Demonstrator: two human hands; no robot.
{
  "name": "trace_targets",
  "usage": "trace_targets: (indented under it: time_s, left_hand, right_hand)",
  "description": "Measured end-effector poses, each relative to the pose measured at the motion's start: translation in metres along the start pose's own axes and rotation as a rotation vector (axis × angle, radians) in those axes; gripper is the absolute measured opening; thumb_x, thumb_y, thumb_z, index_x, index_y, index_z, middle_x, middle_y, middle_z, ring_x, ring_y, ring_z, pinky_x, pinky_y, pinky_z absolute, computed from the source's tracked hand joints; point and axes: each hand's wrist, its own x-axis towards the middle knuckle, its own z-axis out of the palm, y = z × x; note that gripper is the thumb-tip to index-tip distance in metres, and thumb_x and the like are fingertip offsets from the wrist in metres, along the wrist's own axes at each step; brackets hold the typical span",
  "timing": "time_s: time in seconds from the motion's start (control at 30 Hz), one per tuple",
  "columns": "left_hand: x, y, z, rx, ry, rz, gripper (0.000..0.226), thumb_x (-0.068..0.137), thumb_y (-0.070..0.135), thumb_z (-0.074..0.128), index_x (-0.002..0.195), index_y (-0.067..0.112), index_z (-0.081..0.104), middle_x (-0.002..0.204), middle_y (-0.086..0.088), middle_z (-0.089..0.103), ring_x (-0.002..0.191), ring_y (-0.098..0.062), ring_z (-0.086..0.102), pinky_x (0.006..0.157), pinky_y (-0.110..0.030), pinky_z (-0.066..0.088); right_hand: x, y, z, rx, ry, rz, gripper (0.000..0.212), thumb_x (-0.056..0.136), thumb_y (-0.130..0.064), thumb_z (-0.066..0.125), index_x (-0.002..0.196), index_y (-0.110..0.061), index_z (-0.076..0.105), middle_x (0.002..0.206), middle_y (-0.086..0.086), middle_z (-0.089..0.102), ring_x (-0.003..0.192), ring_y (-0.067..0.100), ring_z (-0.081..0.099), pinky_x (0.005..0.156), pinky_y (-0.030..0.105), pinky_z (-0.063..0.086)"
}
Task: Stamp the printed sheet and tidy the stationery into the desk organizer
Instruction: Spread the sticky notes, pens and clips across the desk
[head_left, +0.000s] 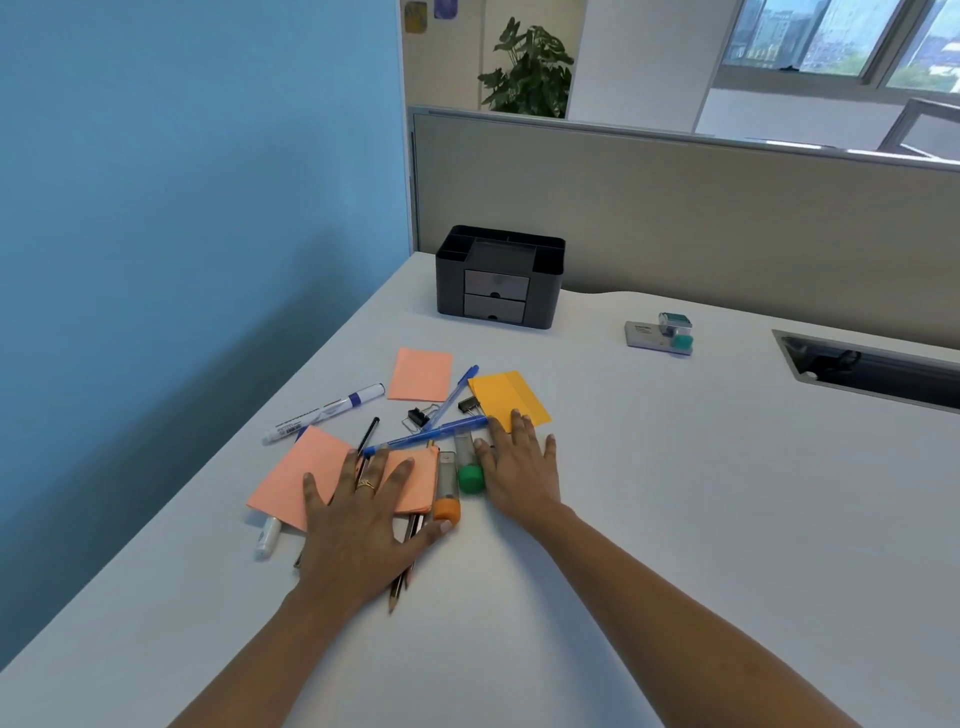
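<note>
Two flat, spread hands, gripping nothing: left hand (363, 519) on salmon paper note sheets (291, 480), right hand (519, 470) on white desk (675, 519). Sheets likely light, floppy; lift by an edge.

In front of the black plastic desk organizer (498, 278) a bare strip of the white desk top (649, 467) is open to me, then the heap bars the way: pink paper notes (421, 374), an orange paper note (511, 397), a white marker pen (324, 410), blue ballpoint pens (426, 435) and black binder clips (417, 417). Right of the organizer the top lies free up to the teal stamp on its grey pad (660, 335), with the recessed grey cable slot (872, 369) farther right. Behind the organizer the beige fabric partition (675, 208) shuts the way. Left of it the blue wall (156, 208) stands near; whether there is room to reach in there I cannot tell.
</note>
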Motion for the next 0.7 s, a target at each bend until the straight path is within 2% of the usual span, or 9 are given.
trace_targets:
  time_s: [0.13, 0.23, 0.3, 0.43, 0.57, 0.7]
  left_hand:
    - [0.001, 0.000, 0.001, -0.004, 0.016, 0.010, 0.112, 0.053, 0.088, -0.021, 0.145, 0.038, 0.019, 0.157, 0.006, 0.012, 0.146, -0.020, 0.007, 0.111, -0.061, 0.003]
    - [0.001, 0.001, 0.000, 0.005, 0.027, 0.016, 0.112, 0.053, 0.087, -0.022, 0.145, 0.038, 0.018, 0.157, 0.007, 0.012, 0.146, -0.020, 0.007, 0.112, -0.059, 0.002]
    - [0.000, 0.001, 0.000, 0.001, 0.038, 0.016, 0.109, 0.057, 0.088, -0.018, 0.144, 0.037, 0.024, 0.156, 0.005, 0.018, 0.145, -0.021, 0.012, 0.111, -0.059, 0.004]
    - [-0.001, 0.001, 0.001, -0.011, 0.045, 0.022, 0.101, 0.066, 0.087, -0.005, 0.138, 0.032, 0.041, 0.149, 0.000, 0.036, 0.141, -0.025, 0.027, 0.110, -0.061, 0.012]
    - [-0.001, 0.001, -0.001, -0.011, 0.050, 0.055, 0.091, 0.075, 0.082, 0.007, 0.126, 0.025, 0.056, 0.142, -0.004, 0.047, 0.134, -0.027, 0.039, 0.103, -0.062, 0.026]
    - [-0.002, 0.002, -0.004, 0.007, 0.072, 0.064, 0.088, 0.079, 0.078, 0.008, 0.119, 0.022, 0.062, 0.136, -0.005, 0.054, 0.129, -0.027, 0.047, 0.100, -0.061, 0.032]
  right_hand:
    - [0.004, 0.001, -0.003, 0.168, 0.039, 0.003, 0.049, 0.102, -0.031, 0.019, 0.148, -0.017, 0.016, 0.158, 0.005, 0.009, 0.146, 0.017, 0.004, 0.117, 0.042, 0.002]
    - [-0.007, 0.002, -0.001, 0.341, 0.113, 0.033, 0.050, 0.101, -0.034, 0.023, 0.147, -0.013, 0.020, 0.157, 0.004, 0.014, 0.145, 0.016, 0.008, 0.118, 0.036, 0.006]
    - [-0.021, -0.003, 0.004, 0.412, 0.129, 0.054, 0.053, 0.100, -0.037, 0.025, 0.147, -0.013, 0.019, 0.157, 0.003, 0.015, 0.145, 0.015, 0.008, 0.118, 0.032, 0.005]
    - [-0.037, -0.022, 0.014, 0.500, 0.114, 0.044, 0.057, 0.099, -0.039, 0.027, 0.148, -0.011, 0.015, 0.157, 0.002, 0.014, 0.145, 0.015, 0.007, 0.117, 0.030, 0.002]
    - [-0.035, -0.033, 0.014, 0.548, 0.120, 0.062, 0.056, 0.100, -0.037, 0.029, 0.147, -0.009, 0.019, 0.156, 0.004, 0.016, 0.145, 0.016, 0.009, 0.119, 0.032, 0.005]
    - [-0.035, -0.037, 0.015, 0.557, 0.070, -0.004, 0.058, 0.099, -0.037, 0.031, 0.148, -0.011, 0.013, 0.157, 0.003, 0.010, 0.146, 0.017, 0.004, 0.119, 0.031, 0.005]
